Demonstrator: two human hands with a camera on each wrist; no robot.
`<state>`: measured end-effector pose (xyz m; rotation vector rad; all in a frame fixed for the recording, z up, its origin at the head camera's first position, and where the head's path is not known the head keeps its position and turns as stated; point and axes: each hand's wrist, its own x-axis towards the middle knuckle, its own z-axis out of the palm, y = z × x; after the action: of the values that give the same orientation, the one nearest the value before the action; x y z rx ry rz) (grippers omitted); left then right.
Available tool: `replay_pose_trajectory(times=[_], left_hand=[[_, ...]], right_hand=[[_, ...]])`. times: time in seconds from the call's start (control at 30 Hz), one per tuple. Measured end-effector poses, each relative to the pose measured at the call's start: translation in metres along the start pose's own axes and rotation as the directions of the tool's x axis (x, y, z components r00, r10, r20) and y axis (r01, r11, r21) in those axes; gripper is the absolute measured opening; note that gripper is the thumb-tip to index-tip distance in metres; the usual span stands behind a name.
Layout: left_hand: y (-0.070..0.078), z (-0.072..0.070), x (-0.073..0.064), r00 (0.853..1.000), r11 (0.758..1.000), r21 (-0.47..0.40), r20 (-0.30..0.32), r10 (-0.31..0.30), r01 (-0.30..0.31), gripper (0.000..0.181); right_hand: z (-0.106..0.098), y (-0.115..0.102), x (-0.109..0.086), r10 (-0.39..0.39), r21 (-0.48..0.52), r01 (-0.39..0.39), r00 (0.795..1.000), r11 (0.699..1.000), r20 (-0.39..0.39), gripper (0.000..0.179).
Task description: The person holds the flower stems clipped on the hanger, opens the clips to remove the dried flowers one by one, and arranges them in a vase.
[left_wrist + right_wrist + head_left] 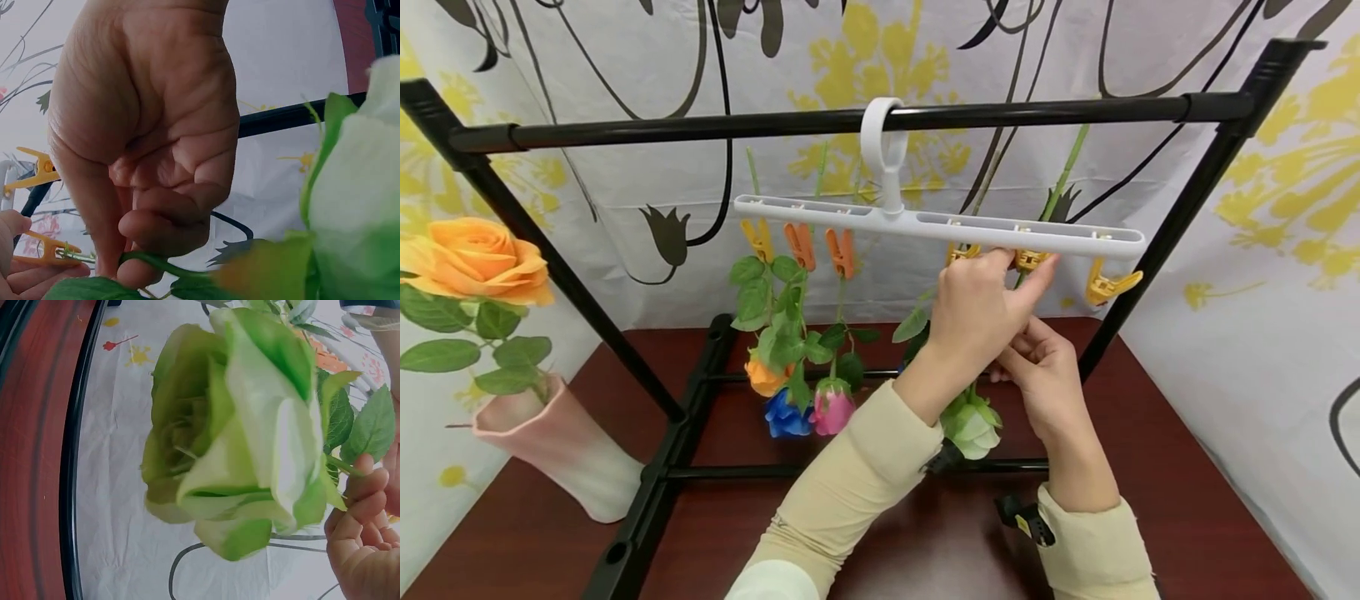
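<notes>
My left hand (pixel 973 308) is raised to the white hanger (pixel 1022 237) and squeezes a yellow clip (pixel 1032 260) under its bar. In the left wrist view, the stem lies between that clip's jaws. Below it, my right hand (pixel 1047 379) pinches the green stem (pixel 344 465) of a pale green-white rose (pixel 972 427), whose bloom hangs head down. The stem's upper end (pixel 1067 167) rises behind the hanger. A second yellow clip (pixel 962 252) is beside my left hand, partly hidden; an unused yellow clip (pixel 1108 283) hangs at the right end.
A black rack rail (pixel 700 127) carries the hanger. On its left, yellow and orange clips (pixel 800 246) hold orange, blue and pink roses (pixel 832 407) upside down. A leafy flower (pixel 913 323) hangs behind my left hand. A pink-white vase (pixel 561 446) with an orange rose (pixel 478 262) stands left.
</notes>
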<state>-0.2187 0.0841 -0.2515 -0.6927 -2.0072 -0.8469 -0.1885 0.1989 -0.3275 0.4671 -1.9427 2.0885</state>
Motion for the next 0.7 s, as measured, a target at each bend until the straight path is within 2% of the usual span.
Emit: replay_pose_trajectory(times=[0.27, 0.43, 0.6, 0.7], left_hand=[[-0.004, 0.0, -0.002, 0.999, 0.999, -0.047, 0.049, -0.015, 0.017, 0.032], [-0.004, -0.003, 0.001, 0.995, 0.993, -0.109, 0.092, -0.028, 0.038, 0.033], [-0.005, -0.007, 0.004, 0.991, 0.981, -0.184, 0.125, -0.038, 0.061, 0.031], [-0.005, -0.008, 0.004, 0.99, 0.981, -0.182, 0.136, -0.038, 0.063, 0.03]], right_hand=[[0.004, -0.001, -0.001, 0.071, -0.01, -0.071, 0.997, 0.997, -0.004, 0.011], [0.004, -0.003, -0.003, 0.072, -0.016, -0.072, 0.997, 0.997, -0.01, 0.004], [-0.002, -0.006, -0.004, 0.09, 0.013, -0.09, 0.996, 0.996, -0.021, 0.008], [-0.009, -0.008, -0.007, 0.114, 0.032, -0.113, 0.993, 0.993, -0.04, 0.007]])
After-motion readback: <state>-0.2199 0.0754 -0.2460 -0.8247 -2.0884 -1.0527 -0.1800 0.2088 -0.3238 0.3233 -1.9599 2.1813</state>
